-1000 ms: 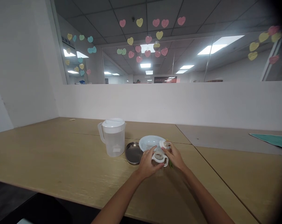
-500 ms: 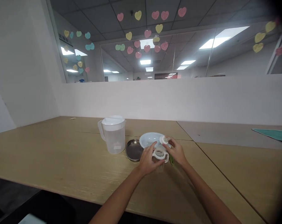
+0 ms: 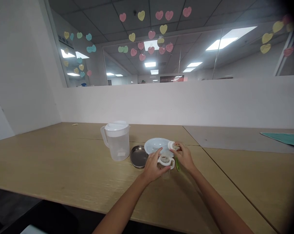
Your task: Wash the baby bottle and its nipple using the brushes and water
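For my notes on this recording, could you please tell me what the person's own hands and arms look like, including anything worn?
The left hand and right hand wear no gloves. The left forearm and right forearm show no sleeve, watch or bracelet. Nails and any small ring are too small to judge.

The lidded white translucent pitcher (image 3: 118, 143) looks like smooth plastic, cloudy in the body and faintly shiny on the lid; the round dark-grey dish (image 3: 138, 157) looks like metal with a dull sheen and a brighter rim; the pale blue round bowl (image 3: 153, 146) looks smooth and softly glossy, possibly plastic; the clear bottle with white handles (image 3: 165, 160) has a see-through body and smooth, plastic-looking handles; the light tan table (image 3: 93, 182) looks wood-coloured with a low, streaky sheen; the teal triangular piece (image 3: 284, 139) looks like matt cloth
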`<state>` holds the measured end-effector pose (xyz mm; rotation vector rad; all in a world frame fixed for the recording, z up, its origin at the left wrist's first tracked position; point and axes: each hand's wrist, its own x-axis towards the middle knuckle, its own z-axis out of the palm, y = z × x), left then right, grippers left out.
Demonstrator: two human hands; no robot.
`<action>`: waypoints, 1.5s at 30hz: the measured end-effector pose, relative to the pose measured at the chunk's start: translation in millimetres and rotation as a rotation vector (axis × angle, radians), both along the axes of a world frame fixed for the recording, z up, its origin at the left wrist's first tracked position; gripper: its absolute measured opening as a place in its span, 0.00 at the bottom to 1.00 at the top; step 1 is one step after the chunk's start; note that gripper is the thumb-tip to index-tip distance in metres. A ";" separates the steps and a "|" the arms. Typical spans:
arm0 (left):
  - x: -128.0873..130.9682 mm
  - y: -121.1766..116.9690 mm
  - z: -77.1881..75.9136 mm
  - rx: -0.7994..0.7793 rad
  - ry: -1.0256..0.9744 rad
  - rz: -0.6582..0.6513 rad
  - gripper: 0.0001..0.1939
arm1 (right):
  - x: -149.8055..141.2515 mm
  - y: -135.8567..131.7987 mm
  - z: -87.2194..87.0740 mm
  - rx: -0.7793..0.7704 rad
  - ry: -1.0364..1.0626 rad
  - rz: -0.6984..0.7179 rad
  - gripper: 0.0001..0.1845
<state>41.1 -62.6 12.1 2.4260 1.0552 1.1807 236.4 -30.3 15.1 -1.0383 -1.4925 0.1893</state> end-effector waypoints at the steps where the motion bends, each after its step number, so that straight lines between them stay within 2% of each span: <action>1: -0.1 0.0 0.0 0.002 -0.001 0.001 0.43 | 0.5 0.1 0.0 0.009 -0.020 -0.020 0.13; 6: -0.6 -0.1 0.0 0.022 0.007 0.002 0.40 | 6.0 3.2 -3.9 0.015 -0.184 -0.081 0.12; 10: -0.7 0.3 -0.5 0.029 0.008 0.008 0.39 | 11.5 5.8 -9.4 -0.017 -0.348 -0.212 0.11; 13: -0.6 0.4 -0.5 0.031 0.012 0.008 0.39 | 12.0 3.0 -7.9 0.084 -0.508 -0.287 0.11; 17: -0.6 -0.1 0.1 0.045 0.012 0.008 0.37 | 7.2 -4.4 -1.2 0.190 -0.685 -0.356 0.19; 25: -0.5 -1.1 1.0 0.029 0.019 0.006 0.40 | 3.4 -6.6 -0.7 0.237 -0.908 -0.388 0.27; 31: -1.1 -1.1 1.0 0.059 0.018 -0.002 0.38 | 2.1 -3.7 -6.8 0.236 -0.979 -0.397 0.23; 37: -0.8 -1.0 1.3 0.063 0.022 -0.013 0.37 | 0.7 -1.6 -12.7 0.220 -1.053 -0.419 0.24; 41: -1.1 0.0 -0.2 0.054 0.024 0.000 0.38 | -1.2 -1.5 -11.6 0.205 -0.977 -0.398 0.22; 45: -1.4 1.0 -1.5 0.044 0.020 0.025 0.39 | -2.1 -1.6 -8.9 0.147 -0.781 -0.361 0.19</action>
